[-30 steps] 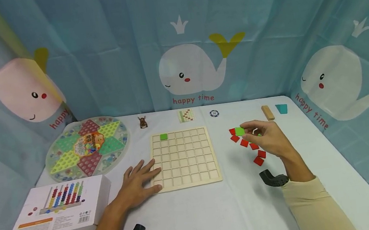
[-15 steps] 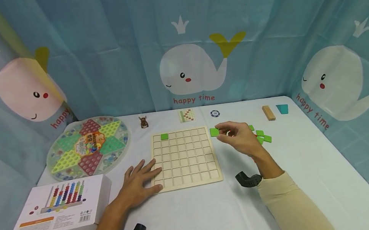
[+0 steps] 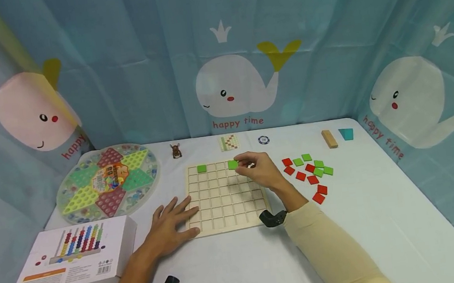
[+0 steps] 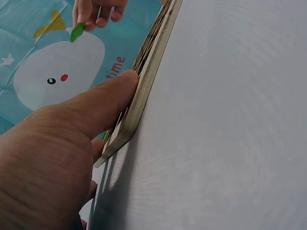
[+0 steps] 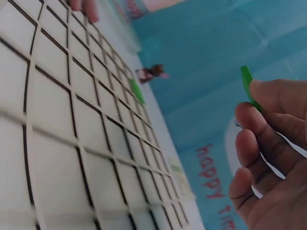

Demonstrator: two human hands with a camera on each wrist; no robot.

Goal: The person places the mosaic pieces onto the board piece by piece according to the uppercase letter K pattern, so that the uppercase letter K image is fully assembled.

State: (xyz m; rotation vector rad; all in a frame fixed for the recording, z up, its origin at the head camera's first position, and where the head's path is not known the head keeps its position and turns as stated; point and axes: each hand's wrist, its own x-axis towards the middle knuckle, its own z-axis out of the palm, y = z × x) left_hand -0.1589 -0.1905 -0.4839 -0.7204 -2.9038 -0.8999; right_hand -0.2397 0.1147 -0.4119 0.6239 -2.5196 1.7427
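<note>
the left hand (image 3: 168, 226) lies flat and relaxed, fingers pressing the grid board's (image 3: 227, 210) near-left edge. 1 green tile (image 3: 201, 168) sits in the top row. the right hand (image 3: 258, 170) pinches another tile (image 3: 232, 164) above that row.

A small green square tile (image 3: 232, 164) is hanging pinched in the fingers (image 3: 243, 162) of the right hand (image 3: 258, 171), tilted on edge just above the far row of the wooden grid board (image 3: 227, 194), which is lying flat on the bench. Another green tile (image 3: 201, 168) is already sitting in that row.
</note>
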